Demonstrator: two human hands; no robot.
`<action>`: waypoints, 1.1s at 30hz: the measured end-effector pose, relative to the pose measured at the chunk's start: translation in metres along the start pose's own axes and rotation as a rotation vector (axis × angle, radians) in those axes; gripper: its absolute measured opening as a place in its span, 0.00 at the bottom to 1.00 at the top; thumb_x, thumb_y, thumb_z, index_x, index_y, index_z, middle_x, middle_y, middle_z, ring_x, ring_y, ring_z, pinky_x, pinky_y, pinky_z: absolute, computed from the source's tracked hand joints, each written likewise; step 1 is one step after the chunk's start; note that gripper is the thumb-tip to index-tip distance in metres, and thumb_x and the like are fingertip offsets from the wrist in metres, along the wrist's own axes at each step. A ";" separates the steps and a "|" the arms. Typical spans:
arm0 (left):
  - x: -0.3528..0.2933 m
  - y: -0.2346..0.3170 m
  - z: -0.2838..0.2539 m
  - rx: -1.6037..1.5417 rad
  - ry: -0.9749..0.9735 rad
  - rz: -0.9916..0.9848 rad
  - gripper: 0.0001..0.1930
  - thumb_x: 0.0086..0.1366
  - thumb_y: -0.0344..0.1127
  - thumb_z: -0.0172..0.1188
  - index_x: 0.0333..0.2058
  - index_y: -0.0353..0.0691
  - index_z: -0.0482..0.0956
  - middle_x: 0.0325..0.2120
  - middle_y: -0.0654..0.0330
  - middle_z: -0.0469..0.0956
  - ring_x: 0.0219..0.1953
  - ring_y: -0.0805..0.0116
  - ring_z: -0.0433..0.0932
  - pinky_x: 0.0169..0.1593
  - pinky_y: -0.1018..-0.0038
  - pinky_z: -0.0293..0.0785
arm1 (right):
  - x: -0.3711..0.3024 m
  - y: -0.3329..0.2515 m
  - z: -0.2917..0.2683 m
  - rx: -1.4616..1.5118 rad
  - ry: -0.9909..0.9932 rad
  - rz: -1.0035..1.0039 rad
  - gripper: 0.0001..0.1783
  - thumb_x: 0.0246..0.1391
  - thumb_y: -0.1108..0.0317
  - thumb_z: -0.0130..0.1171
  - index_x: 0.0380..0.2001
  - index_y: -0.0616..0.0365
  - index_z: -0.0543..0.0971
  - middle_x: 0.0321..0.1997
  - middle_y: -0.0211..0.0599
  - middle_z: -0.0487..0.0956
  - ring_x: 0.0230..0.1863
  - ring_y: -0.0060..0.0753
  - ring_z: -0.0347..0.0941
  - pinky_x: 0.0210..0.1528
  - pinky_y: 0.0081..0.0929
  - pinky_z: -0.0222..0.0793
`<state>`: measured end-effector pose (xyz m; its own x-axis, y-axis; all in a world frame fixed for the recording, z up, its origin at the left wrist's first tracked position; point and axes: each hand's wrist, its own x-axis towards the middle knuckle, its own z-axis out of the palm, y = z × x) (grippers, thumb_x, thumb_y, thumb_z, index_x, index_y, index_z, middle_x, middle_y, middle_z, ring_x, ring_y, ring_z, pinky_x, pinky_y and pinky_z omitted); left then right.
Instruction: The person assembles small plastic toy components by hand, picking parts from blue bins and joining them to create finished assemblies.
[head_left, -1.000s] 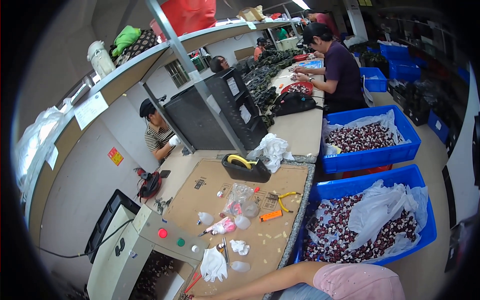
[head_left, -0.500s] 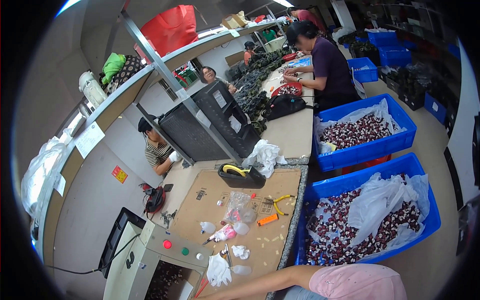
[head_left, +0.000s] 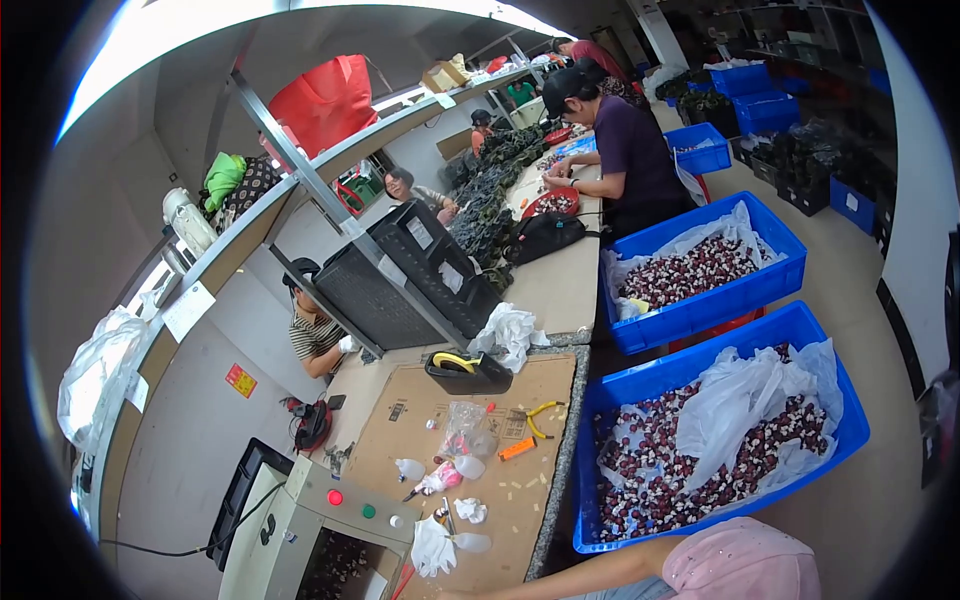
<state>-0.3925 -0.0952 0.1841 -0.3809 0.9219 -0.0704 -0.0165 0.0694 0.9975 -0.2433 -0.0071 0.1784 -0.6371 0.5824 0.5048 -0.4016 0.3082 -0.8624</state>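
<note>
My right forearm (head_left: 600, 572) comes in from the lower right, below a pink sleeve (head_left: 740, 562), and crosses the front edge of the worktable. Only a sliver at its far end shows on the lower edge, so the fingers are hidden. Nearby lie a thin red tool (head_left: 403, 580), a white glove (head_left: 432, 547) and a small translucent bottle (head_left: 471, 542). Left of these stands a beige machine (head_left: 262, 540) with red, green and white buttons; small dark pieces fill its opening (head_left: 335, 565). My left hand is out of the picture.
Cardboard (head_left: 540, 385) covers the worktable, holding yellow-handled pliers (head_left: 541, 420), an orange box cutter (head_left: 517, 449) and a black tape dispenser (head_left: 470, 375). Blue crates (head_left: 850, 420) of dark red and white pieces stand at right. Co-workers, one in purple (head_left: 635, 160), sit along the far table.
My view has turned, shifting the table and crates slightly left in the picture. My right forearm sits lower and farther right against the lower edge.
</note>
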 end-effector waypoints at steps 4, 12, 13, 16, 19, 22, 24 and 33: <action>-0.006 0.002 0.014 -0.019 -0.059 0.023 0.13 0.68 0.41 0.52 0.47 0.43 0.74 0.26 0.67 0.77 0.18 0.84 0.64 0.20 0.89 0.56 | -0.011 -0.002 0.000 0.052 0.067 0.084 0.11 0.50 0.78 0.59 0.39 0.63 0.81 0.34 0.35 0.82 0.33 0.22 0.75 0.37 0.21 0.72; -0.003 -0.002 0.012 -0.011 -0.024 0.005 0.12 0.69 0.41 0.52 0.45 0.41 0.75 0.24 0.68 0.76 0.17 0.86 0.62 0.19 0.89 0.53 | -0.009 0.003 0.005 0.009 0.120 0.051 0.12 0.51 0.77 0.58 0.41 0.63 0.81 0.34 0.35 0.82 0.33 0.22 0.75 0.37 0.21 0.73; 0.001 -0.008 0.012 -0.033 -0.007 0.023 0.12 0.69 0.41 0.51 0.44 0.41 0.75 0.23 0.70 0.74 0.17 0.86 0.62 0.19 0.88 0.53 | -0.009 0.010 0.008 0.022 0.151 -0.002 0.12 0.51 0.77 0.58 0.41 0.63 0.80 0.34 0.36 0.82 0.33 0.22 0.75 0.37 0.22 0.73; -0.004 -0.007 0.012 -0.076 0.012 0.021 0.11 0.69 0.40 0.51 0.41 0.41 0.75 0.20 0.72 0.70 0.17 0.86 0.61 0.19 0.88 0.53 | -0.012 -0.001 0.014 0.039 0.186 0.112 0.14 0.51 0.76 0.58 0.43 0.64 0.80 0.34 0.36 0.82 0.34 0.23 0.75 0.39 0.22 0.72; -0.007 -0.007 0.011 -0.055 0.049 -0.017 0.10 0.69 0.40 0.51 0.40 0.41 0.75 0.18 0.72 0.68 0.18 0.85 0.61 0.19 0.87 0.54 | -0.013 0.003 0.017 -0.011 0.169 0.047 0.15 0.51 0.75 0.59 0.44 0.64 0.79 0.36 0.35 0.82 0.36 0.23 0.75 0.40 0.23 0.72; -0.009 -0.007 0.011 -0.104 0.079 -0.045 0.11 0.69 0.41 0.51 0.41 0.40 0.75 0.20 0.72 0.69 0.18 0.85 0.62 0.19 0.87 0.55 | -0.013 -0.002 0.014 -0.023 0.104 0.004 0.18 0.51 0.74 0.60 0.47 0.63 0.78 0.40 0.35 0.82 0.38 0.22 0.74 0.41 0.22 0.71; -0.013 -0.007 0.012 -0.129 0.069 -0.032 0.12 0.69 0.42 0.51 0.41 0.40 0.75 0.23 0.70 0.72 0.19 0.84 0.64 0.19 0.87 0.56 | -0.016 -0.003 0.017 -0.040 0.122 0.010 0.16 0.50 0.74 0.60 0.44 0.63 0.79 0.38 0.37 0.82 0.37 0.23 0.75 0.39 0.22 0.71; -0.033 -0.009 0.033 -0.190 -0.177 0.082 0.14 0.69 0.35 0.51 0.49 0.36 0.72 0.27 0.67 0.75 0.20 0.83 0.67 0.20 0.88 0.59 | -0.047 0.012 0.016 0.054 0.071 0.143 0.21 0.58 0.72 0.51 0.56 0.58 0.71 0.46 0.38 0.74 0.49 0.28 0.69 0.53 0.26 0.64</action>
<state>-0.3495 -0.1133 0.1769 -0.2210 0.9749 0.0262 -0.1719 -0.0654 0.9829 -0.2292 -0.0428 0.1447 -0.6428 0.6700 0.3713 -0.3457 0.1789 -0.9212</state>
